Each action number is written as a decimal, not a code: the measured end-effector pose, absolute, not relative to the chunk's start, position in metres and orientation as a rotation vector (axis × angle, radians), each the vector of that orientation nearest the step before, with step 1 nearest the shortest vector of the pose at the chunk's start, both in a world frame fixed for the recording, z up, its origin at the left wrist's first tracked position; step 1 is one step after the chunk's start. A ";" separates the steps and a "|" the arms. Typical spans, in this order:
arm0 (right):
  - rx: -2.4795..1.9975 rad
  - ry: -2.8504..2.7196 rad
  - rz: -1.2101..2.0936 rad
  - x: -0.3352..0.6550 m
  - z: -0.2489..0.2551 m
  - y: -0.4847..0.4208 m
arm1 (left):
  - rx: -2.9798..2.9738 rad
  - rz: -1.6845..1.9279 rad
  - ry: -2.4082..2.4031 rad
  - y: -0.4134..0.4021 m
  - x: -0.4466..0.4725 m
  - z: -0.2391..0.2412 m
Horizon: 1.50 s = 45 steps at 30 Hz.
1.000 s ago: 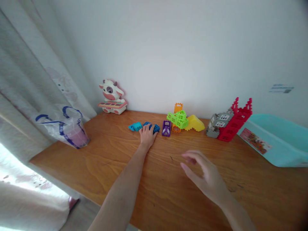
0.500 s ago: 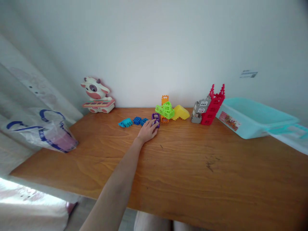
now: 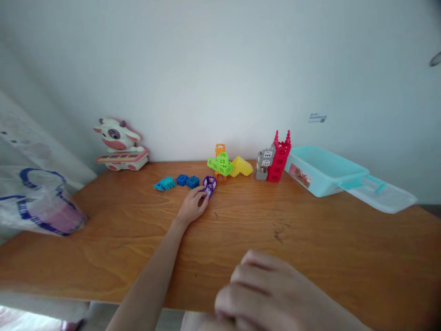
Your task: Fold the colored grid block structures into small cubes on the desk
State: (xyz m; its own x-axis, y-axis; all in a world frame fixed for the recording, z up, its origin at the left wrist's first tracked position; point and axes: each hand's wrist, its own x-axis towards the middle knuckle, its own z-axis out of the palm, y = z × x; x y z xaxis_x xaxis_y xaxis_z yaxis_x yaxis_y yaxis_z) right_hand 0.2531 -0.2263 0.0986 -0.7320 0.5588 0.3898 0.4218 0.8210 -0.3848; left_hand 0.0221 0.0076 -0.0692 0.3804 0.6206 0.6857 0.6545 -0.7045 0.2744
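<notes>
My left hand [image 3: 192,207] reaches far across the wooden table [image 3: 310,248], its fingertips pinching a small purple block [image 3: 208,185]. Left of that block lie two dark blue blocks [image 3: 188,180] and a teal block [image 3: 165,184]. Behind it stand a green lattice piece [image 3: 220,164], an orange block [image 3: 220,149] and a yellow wedge [image 3: 241,166]. My right hand [image 3: 272,294] is close to the camera at the bottom, blurred, with fingers curled in a loose fist and nothing visible in them.
A grey and red block building [image 3: 274,158] stands by the wall. A light blue plastic bin [image 3: 322,171] with its lid [image 3: 382,195] is at the right. A cow toy with a keyboard [image 3: 119,145] sits back left. A plastic bag [image 3: 39,204] lies at the left edge.
My left hand shifted from the blue blocks to the purple block and pulled it a little toward me. My right hand left the view, then returned close to the camera. The view swung right.
</notes>
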 end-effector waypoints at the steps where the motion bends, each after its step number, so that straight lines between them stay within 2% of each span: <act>1: -0.770 -2.492 0.326 0.253 0.094 -0.214 | -2.586 -1.281 -1.214 0.001 0.022 -0.068; 5: -1.181 -2.266 0.305 0.271 0.044 -0.161 | -2.574 -1.383 -1.327 -0.016 0.024 -0.066; 9: -1.399 -2.154 0.446 0.292 -0.017 -0.120 | -2.547 -1.362 -1.477 -0.018 0.026 -0.065; 13: -1.507 -2.003 0.539 0.299 -0.046 -0.092 | -2.729 -1.281 -1.581 -0.021 0.034 -0.061; 19: -1.635 -1.880 0.382 0.290 -0.054 -0.064 | -3.022 -1.140 -1.304 -0.038 0.052 -0.051; 26: -1.539 -1.932 0.424 0.288 -0.055 -0.064 | -2.844 -1.465 -1.533 -0.027 0.069 -0.055; 31: -1.558 -1.848 0.453 0.278 -0.056 -0.067 | -3.003 -1.241 -1.536 -0.027 0.082 -0.056; 38: -1.580 -1.794 0.390 0.262 -0.057 -0.068 | -3.098 -1.242 -1.271 -0.025 0.080 -0.057; 45: -1.541 -1.761 0.399 0.262 -0.060 -0.064 | -3.084 -1.234 -1.362 -0.025 0.080 -0.054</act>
State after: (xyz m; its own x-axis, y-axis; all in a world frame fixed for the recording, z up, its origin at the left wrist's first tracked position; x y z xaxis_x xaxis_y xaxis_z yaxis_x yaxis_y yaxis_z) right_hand 0.2620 -0.0642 -0.0604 0.0051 0.9449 0.3273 0.7114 0.2266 -0.6652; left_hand 0.0796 -0.0250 -0.0545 0.5016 0.7686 0.3970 0.4705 -0.6275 0.6204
